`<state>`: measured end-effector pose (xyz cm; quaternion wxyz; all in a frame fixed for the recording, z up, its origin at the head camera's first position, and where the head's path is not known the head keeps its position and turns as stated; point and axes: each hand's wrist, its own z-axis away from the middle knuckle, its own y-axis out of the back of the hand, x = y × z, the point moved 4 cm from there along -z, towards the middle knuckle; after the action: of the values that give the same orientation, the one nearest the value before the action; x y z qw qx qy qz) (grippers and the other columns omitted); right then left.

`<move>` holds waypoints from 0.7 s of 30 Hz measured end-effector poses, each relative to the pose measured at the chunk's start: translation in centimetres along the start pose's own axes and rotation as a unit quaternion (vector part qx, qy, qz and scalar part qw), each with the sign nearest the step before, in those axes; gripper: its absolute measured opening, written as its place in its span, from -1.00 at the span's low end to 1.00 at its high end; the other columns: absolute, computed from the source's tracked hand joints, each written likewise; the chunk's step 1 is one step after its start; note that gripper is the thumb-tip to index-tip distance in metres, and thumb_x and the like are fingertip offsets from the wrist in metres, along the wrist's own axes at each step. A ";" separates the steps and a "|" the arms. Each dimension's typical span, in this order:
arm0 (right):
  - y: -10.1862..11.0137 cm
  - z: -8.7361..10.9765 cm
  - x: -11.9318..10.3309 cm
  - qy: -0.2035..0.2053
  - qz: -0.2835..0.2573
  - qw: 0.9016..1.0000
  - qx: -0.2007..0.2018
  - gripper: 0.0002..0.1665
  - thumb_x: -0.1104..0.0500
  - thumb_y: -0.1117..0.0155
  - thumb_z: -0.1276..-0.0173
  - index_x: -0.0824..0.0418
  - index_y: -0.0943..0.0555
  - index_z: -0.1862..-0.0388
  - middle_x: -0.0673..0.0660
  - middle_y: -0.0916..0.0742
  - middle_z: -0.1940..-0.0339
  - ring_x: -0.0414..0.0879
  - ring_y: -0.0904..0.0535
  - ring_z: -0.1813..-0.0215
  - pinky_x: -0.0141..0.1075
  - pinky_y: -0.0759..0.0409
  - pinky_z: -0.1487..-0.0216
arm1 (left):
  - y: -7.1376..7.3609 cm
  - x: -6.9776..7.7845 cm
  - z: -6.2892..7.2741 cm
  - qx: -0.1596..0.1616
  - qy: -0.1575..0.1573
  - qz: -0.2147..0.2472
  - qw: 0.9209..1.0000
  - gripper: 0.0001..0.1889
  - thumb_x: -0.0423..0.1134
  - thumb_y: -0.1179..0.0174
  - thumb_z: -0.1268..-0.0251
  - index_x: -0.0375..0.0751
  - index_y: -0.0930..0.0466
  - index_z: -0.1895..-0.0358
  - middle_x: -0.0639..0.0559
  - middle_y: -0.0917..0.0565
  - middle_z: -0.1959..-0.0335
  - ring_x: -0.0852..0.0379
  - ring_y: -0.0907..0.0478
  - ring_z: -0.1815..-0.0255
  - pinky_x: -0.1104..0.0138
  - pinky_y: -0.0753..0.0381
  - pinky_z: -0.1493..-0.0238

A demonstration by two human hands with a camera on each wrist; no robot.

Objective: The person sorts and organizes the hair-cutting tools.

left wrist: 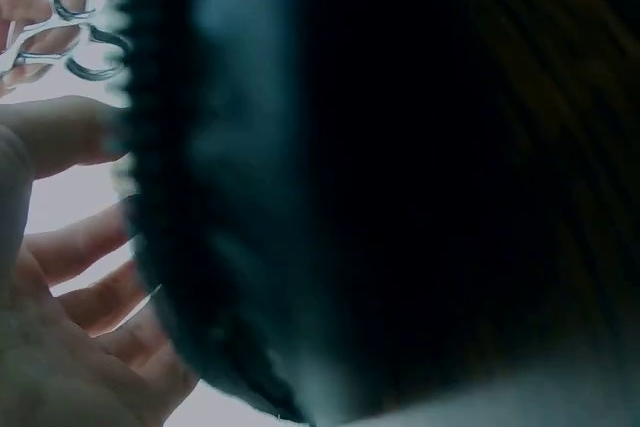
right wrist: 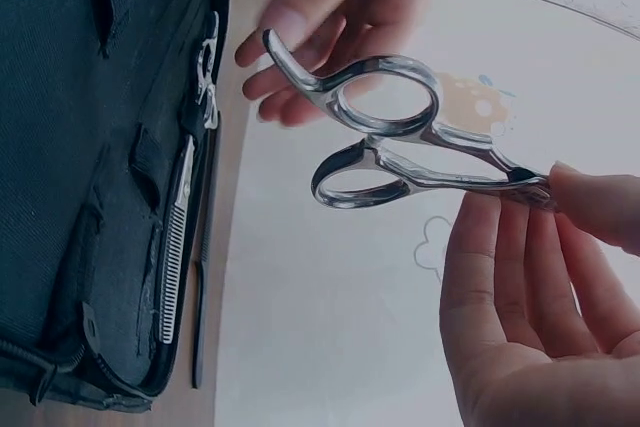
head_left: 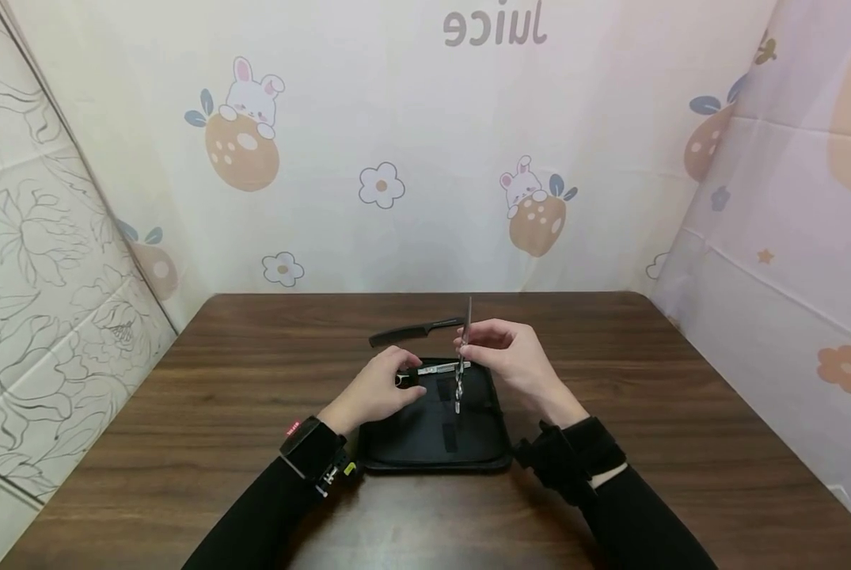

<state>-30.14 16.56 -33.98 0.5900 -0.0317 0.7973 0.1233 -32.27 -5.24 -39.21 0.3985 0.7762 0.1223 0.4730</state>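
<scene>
My right hand (head_left: 514, 356) pinches a pair of silver hair scissors (head_left: 459, 372) near the pivot, between thumb and fingers. The blades point up and the finger rings hang over the case; the rings show close in the right wrist view (right wrist: 385, 127). My left hand (head_left: 378, 388) hovers over the left side of the black zip case (head_left: 478, 439), fingers loosely bent and thumb apart, holding nothing. Strapped along the far side of the case lie silver thinning shears (right wrist: 175, 247), their toothed blade visible. In the left wrist view, the case edge hides part of the left hand.
A black comb (head_left: 400, 336) lies on the brown wooden table (head_left: 254, 443) just behind the case. Elastic straps (right wrist: 145, 167) cross the inside of the case. A printed curtain (head_left: 425, 237) hangs behind the table.
</scene>
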 end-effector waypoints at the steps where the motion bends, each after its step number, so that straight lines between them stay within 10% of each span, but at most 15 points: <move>1: 0.0 0.0 -0.1 0.001 0.004 1.000 0.000 -0.71 0.30 -0.42 -0.35 0.34 -0.69 -0.03 0.32 -0.76 -0.01 -0.02 -0.74 0.01 -0.20 -0.67 -0.01 | -0.1 0.0 0.0 -0.007 0.003 -0.018 1.000 -0.56 -0.21 -0.38 -0.31 -0.34 -0.59 -0.18 -0.16 -0.57 -0.14 -0.15 -0.48 -0.23 -0.04 -0.45 -0.24; 10: 0.6 0.1 -0.2 0.008 0.028 1.000 0.006 -0.71 0.31 -0.42 -0.36 0.32 -0.69 -0.05 0.37 -0.74 -0.04 -0.04 -0.73 0.02 -0.27 -0.67 0.02 | 0.4 -0.5 0.5 -0.061 -0.002 -0.179 0.982 -0.23 0.13 -0.48 -0.15 -0.27 -0.53 -0.33 -0.16 -0.49 -0.28 -0.16 -0.39 -0.32 0.00 -0.44 -0.28; 21: 0.8 0.1 -0.3 0.015 0.054 0.998 -0.021 -0.70 0.34 -0.39 -0.37 0.38 -0.68 -0.06 0.33 -0.76 0.00 -0.04 -0.73 0.05 -0.31 -0.66 0.05 | 0.7 -1.3 0.7 -0.099 0.046 -0.170 0.979 -0.02 0.27 -0.55 0.06 -0.20 -0.46 -0.42 -0.14 -0.43 -0.38 -0.13 -0.36 -0.38 -0.03 -0.47 -0.27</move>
<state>-30.10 17.34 -33.55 0.5698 -0.0028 0.8038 0.1710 -32.48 -6.79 -39.75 0.5417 0.6783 0.2239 0.4432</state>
